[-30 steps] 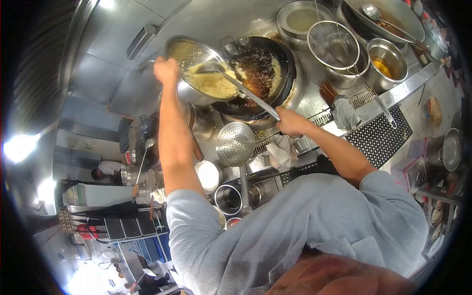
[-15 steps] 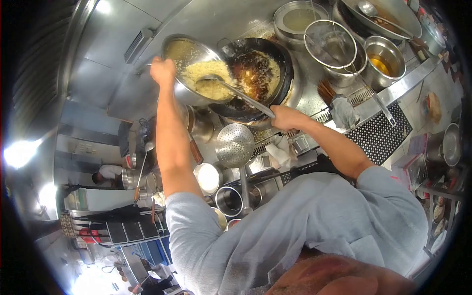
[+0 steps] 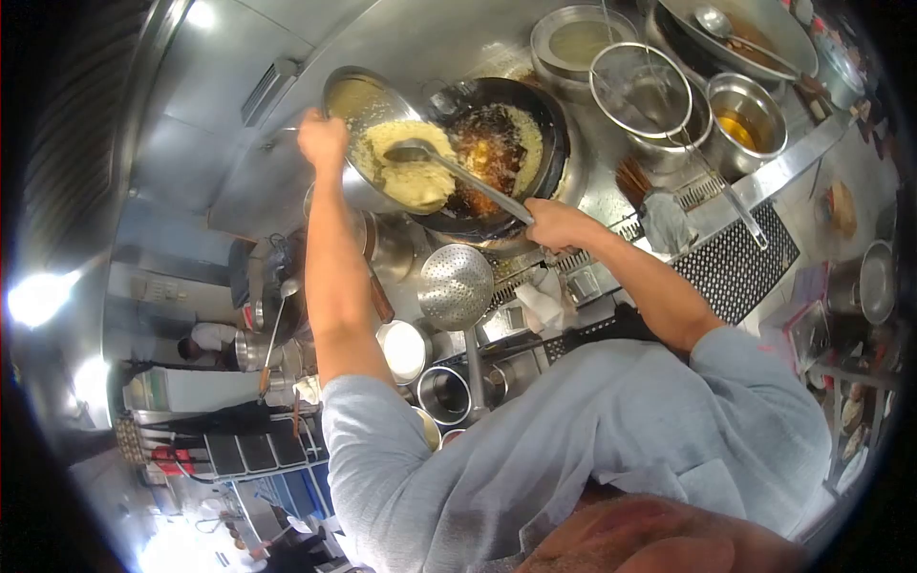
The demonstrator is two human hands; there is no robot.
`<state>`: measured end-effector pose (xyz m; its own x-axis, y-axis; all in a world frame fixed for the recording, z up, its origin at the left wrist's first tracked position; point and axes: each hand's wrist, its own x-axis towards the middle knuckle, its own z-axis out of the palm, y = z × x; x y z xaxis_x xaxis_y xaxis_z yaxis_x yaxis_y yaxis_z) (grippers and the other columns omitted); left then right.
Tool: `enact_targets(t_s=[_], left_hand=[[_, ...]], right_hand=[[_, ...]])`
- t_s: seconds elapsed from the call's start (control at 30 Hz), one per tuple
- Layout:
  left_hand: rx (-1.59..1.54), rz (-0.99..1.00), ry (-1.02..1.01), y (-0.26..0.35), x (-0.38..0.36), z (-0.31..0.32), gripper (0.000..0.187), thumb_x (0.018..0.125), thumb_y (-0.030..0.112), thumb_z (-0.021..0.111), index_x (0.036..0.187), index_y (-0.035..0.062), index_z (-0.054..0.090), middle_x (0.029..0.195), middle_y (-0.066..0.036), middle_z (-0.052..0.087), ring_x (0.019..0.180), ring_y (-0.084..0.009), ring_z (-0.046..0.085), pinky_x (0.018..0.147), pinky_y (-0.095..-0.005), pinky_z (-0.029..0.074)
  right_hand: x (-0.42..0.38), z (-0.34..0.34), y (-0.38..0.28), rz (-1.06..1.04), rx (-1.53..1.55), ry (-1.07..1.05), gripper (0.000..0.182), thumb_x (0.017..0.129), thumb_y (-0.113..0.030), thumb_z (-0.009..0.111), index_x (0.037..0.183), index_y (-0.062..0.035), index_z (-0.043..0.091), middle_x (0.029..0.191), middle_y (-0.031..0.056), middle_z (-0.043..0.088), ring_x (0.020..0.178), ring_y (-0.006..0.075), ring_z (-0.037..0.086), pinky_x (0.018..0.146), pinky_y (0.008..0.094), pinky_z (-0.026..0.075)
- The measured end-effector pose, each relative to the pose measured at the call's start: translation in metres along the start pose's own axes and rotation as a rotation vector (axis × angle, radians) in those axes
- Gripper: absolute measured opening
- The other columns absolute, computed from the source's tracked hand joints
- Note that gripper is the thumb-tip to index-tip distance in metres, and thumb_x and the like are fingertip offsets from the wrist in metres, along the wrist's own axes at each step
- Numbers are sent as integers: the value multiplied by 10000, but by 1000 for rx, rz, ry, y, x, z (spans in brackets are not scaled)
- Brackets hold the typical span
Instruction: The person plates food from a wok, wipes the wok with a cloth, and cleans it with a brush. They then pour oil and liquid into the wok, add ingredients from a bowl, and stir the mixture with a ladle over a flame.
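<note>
My left hand (image 3: pixel 323 139) grips the rim of a large metal bowl (image 3: pixel 355 95), tilted toward the wok. Pale yellow, mushy food (image 3: pixel 420 181) lies in the bowl and reaches its lower lip. My right hand (image 3: pixel 559 227) is wrapped round the handle of a ladle (image 3: pixel 478 183), whose head rests in that food. Beside the bowl, partly behind it, sits a black wok (image 3: pixel 554 172) with brown, bubbling liquid and pale bits along its inner side.
A perforated skimmer (image 3: pixel 457 288) lies nearer my body. To the right are a wire strainer (image 3: pixel 597 91) over a pot, a pot of amber liquid (image 3: pixel 750 124) and bamboo sticks (image 3: pixel 630 180). Another person (image 3: pixel 208 339) is at the far left.
The food has slid down toward the bowl's lower lip beside the wok. The ladle's head has shifted slightly upward and left within the bowl.
</note>
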<state>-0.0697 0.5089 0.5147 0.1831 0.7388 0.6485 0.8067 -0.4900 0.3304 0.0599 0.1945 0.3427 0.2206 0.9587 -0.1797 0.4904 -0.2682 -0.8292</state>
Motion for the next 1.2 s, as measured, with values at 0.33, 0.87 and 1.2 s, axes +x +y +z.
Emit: enact_targets(t_s=[0.33,0.87,1.2], left_hand=[[-31,46,-27,6,0,-12,184,688,138,578,825,16,597,837,-249,627,839,-423,597,765,-442,460],[30,285,-25,37,-6,-18,211,714,163,585,884,40,606,816,-240,630,817,-418,603,746,-462,464],[23,395,-37,53,-15,-38,167,717,156,592,830,35,574,748,-228,621,758,-421,599,706,-466,463]], right_hand=[[23,48,22,-169,4,190,286,814,-122,547,1044,23,460,643,148,567,481,246,568,420,387,426],[-1,44,-16,12,575,-137,261,858,-97,488,1096,-13,421,564,35,456,378,139,432,328,314,345],[5,55,-21,-30,682,10,303,834,-93,482,1116,-20,401,524,44,442,378,137,439,318,332,334]])
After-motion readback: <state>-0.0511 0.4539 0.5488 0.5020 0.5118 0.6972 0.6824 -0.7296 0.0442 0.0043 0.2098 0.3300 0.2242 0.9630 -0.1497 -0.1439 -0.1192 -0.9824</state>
